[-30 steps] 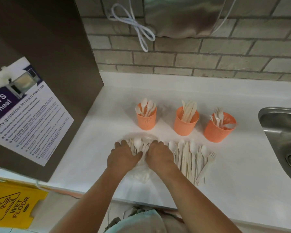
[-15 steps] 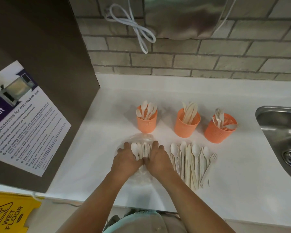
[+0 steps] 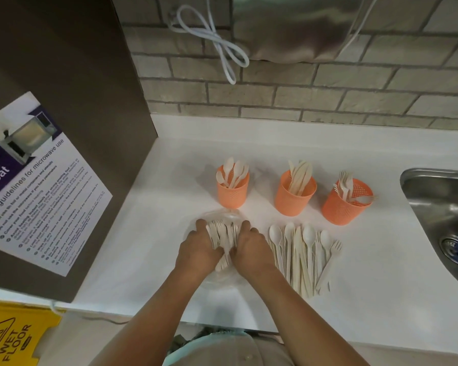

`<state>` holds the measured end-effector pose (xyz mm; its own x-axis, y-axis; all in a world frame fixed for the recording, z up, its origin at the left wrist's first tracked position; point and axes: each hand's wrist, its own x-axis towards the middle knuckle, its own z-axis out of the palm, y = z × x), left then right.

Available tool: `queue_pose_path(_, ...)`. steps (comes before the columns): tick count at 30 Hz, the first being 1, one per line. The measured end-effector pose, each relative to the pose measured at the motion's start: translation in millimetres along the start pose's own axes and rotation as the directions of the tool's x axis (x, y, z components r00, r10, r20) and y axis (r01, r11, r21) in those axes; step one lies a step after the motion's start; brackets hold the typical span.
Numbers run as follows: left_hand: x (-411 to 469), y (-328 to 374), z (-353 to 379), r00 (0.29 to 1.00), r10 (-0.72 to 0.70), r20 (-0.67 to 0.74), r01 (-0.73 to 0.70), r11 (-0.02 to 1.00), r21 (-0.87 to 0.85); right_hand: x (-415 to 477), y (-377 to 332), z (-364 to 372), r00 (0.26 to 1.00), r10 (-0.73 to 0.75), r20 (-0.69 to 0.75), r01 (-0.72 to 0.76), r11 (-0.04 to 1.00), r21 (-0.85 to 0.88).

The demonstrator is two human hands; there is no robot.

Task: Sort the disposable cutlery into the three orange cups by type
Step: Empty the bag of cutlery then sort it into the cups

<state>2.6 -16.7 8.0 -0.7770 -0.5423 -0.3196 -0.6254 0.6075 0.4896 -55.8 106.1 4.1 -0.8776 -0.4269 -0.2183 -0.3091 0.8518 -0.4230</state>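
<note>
Perforated matt plastic cups (image 3: 232, 192), a smooth white counter (image 3: 148, 233), a shiny metal sink (image 3: 439, 204).

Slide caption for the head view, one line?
Left hand and right hand clasp a cutlery bundle before three orange cups.

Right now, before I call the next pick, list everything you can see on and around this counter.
perforated plastic cups: three, orange, in a row behind the hands; left holds spoons, middle knives, right forks
loose disposable cutlery: count unclear, cream, in a row right of the hands
bundle of disposable cutlery: one, cream, between the hands
clear plastic bag: one, transparent, under the bundle
counter: one, white
metal sink: one, grey, far right
microwave safety poster: one, white and purple, left panel
wet floor sign: one, yellow, lower left
cable: one, white, brick wall
left hand, right hand: both grip the bundle
</note>
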Motion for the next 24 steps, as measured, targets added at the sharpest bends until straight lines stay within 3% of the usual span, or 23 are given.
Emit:
queue_pose_path(5,-2,-5,-4,0.999,0.005,-0.045,-0.009,0.995,-0.095,-1,4,-1,0.998,-0.024,-0.053,0.031,0.990,0.136)
queue_pose_path(10,-5,-1,0,0.999,-0.015,-0.028,0.013,0.997,-0.080,-4,2,2,1.000,0.019,0.016,-0.019,1.000,0.012)
queue_pose_path(14,-4,8,2,1.000,-0.011,0.000,0.011,0.997,-0.074,-1,-4,1,0.999,0.007,0.051,-0.012,0.995,0.098)
queue_pose_path(24,-10,2,-6,0.996,0.010,-0.093,-0.036,0.960,-0.278,-20,-2,-6,0.997,-0.066,-0.046,0.074,0.978,0.196)
